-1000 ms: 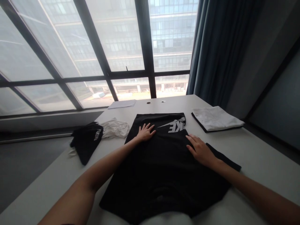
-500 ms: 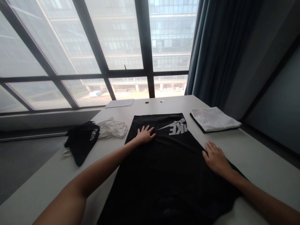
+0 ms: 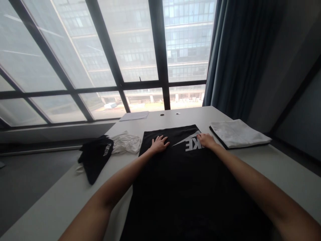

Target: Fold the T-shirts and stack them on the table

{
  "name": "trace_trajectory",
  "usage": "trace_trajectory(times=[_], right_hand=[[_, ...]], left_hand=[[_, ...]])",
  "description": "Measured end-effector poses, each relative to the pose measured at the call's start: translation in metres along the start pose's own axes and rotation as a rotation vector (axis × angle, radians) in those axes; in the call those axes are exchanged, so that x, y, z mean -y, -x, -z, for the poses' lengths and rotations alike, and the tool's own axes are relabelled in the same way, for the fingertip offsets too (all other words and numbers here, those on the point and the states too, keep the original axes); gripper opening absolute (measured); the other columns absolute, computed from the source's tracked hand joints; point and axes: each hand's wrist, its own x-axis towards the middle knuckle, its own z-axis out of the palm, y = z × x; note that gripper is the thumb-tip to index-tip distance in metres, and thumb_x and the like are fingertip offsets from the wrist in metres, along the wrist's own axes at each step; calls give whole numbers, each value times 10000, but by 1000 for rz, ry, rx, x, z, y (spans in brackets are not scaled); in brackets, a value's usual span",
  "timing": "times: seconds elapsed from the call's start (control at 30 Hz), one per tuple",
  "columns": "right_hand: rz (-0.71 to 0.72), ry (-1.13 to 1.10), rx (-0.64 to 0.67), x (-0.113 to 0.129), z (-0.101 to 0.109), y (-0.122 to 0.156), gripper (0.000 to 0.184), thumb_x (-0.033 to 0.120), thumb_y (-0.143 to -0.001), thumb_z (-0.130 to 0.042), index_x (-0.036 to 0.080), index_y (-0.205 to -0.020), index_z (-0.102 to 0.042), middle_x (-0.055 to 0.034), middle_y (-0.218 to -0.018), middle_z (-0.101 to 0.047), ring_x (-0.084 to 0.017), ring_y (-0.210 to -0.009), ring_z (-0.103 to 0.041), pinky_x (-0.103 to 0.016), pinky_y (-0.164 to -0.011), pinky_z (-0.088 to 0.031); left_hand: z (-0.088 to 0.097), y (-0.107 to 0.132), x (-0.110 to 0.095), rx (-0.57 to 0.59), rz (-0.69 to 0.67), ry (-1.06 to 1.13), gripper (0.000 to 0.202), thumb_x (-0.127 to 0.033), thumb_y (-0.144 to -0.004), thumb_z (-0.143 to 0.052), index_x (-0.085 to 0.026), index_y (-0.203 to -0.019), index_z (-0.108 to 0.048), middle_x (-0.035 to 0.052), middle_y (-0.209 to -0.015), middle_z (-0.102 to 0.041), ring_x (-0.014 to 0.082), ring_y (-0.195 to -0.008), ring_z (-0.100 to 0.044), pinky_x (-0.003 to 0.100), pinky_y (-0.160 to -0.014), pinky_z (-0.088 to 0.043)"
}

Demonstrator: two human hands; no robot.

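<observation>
A black T-shirt lies stretched out on the white table, its far end showing a white swoosh and NIKE print turned upside down. Flat on the fabric, left of the print, rests my left hand with its fingers spread. My right hand is at the shirt's right edge by the print, fingers drawn together on the cloth and covering part of the lettering. The near end of the shirt runs out of view at the bottom.
Left of the shirt lie a crumpled black garment and a crumpled white one. A folded white cloth sits over a black one at the right. Papers lie at the table's far left corner, before the windows.
My right hand has moved forward and left along the shirt's right edge to the print. The left hand stays on the cloth. The view has shifted slightly.
</observation>
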Motion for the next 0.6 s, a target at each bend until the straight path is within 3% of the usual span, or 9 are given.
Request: trace_trajectory(times=[0.1, 0.2, 0.33, 0.47, 0.6], right_hand=[[-30, 20, 36, -3, -5, -20, 540, 488, -1039, -277, 128, -1195, -648, -226, -1237, -663, -333, -1226, -561, -509, -1022, -380], [-10, 42, 20, 3, -11, -22, 515, 437, -1040, -294, 102, -1315, -573, -246, -1428, -530, -345, -1377, -417, -564, -1100, -281], [56, 33, 2, 19, -26, -10, 533, 425, -1035, -298, 137, -1449, -469, -169, -1607, -328, -274, -1490, -256, -474, -1170, -233], [16, 17, 27, 22, -41, 5, 602, 449, -1027, -299, 115, -1521, -386, -179, -1623, -286, -300, -1498, -253, -494, -1179, -230], [-52, -33, 10, 17, -52, 24, 636, 448, -1014, -337, 79, -1531, -369, -199, -1627, -258, -324, -1513, -205, -514, -1204, -163]], left_hand=[[0, -11, 5, -8, -4, 10, 653, -634, -972, -356, -284, -1523, -395, 120, -1643, -254, 378, -1512, -181, 688, -1144, -155], [0, -21, 2, -53, -5, 20, 623, -583, -995, -344, -273, -1534, -377, 97, -1653, -232, 345, -1527, -136, 655, -1173, -103], [-9, -27, -11, -99, 53, 28, 652, -572, -1001, -322, -233, -1558, -340, 141, -1651, -217, 398, -1520, -115, 702, -1149, -77], [-15, -24, -19, -58, 43, 38, 673, -647, -976, -321, -297, -1548, -366, 121, -1651, -223, 423, -1510, -145, 736, -1123, -111], [-9, -18, -25, -73, -14, 39, 673, -612, -976, -365, -251, -1544, -381, 133, -1648, -227, 414, -1516, -123, 715, -1142, -58]])
